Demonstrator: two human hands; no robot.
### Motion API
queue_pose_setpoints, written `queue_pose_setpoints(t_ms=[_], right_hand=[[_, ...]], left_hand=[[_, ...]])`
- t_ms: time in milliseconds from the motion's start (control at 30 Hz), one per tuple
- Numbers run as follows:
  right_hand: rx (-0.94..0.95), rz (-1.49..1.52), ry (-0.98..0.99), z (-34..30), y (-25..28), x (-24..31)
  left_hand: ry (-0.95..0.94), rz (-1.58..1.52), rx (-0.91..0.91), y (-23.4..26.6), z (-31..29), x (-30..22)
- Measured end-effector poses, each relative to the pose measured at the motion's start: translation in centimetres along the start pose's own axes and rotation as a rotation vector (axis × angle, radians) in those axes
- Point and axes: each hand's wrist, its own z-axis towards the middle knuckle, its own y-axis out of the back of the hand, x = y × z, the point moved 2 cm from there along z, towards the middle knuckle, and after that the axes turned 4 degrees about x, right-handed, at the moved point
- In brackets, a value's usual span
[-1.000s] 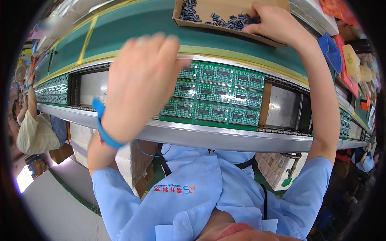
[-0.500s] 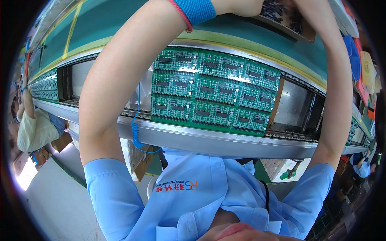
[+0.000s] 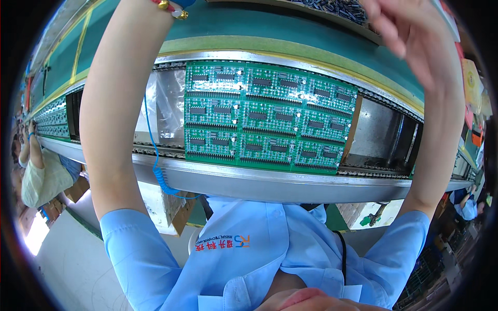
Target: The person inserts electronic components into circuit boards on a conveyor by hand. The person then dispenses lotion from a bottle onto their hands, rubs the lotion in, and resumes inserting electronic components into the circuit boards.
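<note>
A green circuit board panel [image 3: 270, 115], split into repeated sections with black chips and rows of pins, lies flat on the conveyor rails in front of me. My right hand [image 3: 407, 39] is above the far right side of the bench, by the edge of a cardboard box [image 3: 358, 30] of small dark elongated parts [image 3: 337, 9]. Its fingers are loosely apart and slightly blurred, and nothing shows in them. My left arm reaches up past the left end of the panel. Beyond the bracelet at its wrist, the left hand is cut off by the top edge.
Metal conveyor rails [image 3: 249, 181] run across in front of my body. A blue coiled cord [image 3: 165, 181] hangs over the near rail. Clear plastic film [image 3: 171, 106] lies left of the panel. Another person [image 3: 46, 168] works at the far left beside more boards.
My left arm has swung left, taking its hand out of view. My right hand has come away from the parts box toward the right. The panel has shifted slightly left.
</note>
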Motion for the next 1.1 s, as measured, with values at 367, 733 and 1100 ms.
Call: queue_pose_setpoints(t_ms=[367,733,1100], right_hand=[[0.179,-0.117,-0.247,-4.7,-3.3,-5.2],[0.085,-0.561,0.029,-4.9,-5.2,-5.7],[0.039,-1.141,0.323,-5.6,-7.0,-5.2]], left_hand=[[-0.021,-0.073,0.226,-1.0,-4.8,0.0],[0.343,-0.12,0.166,-2.8,-12.0,2.2],[0.405,-0.114,0.132,-0.4,-13.7,4.0]])
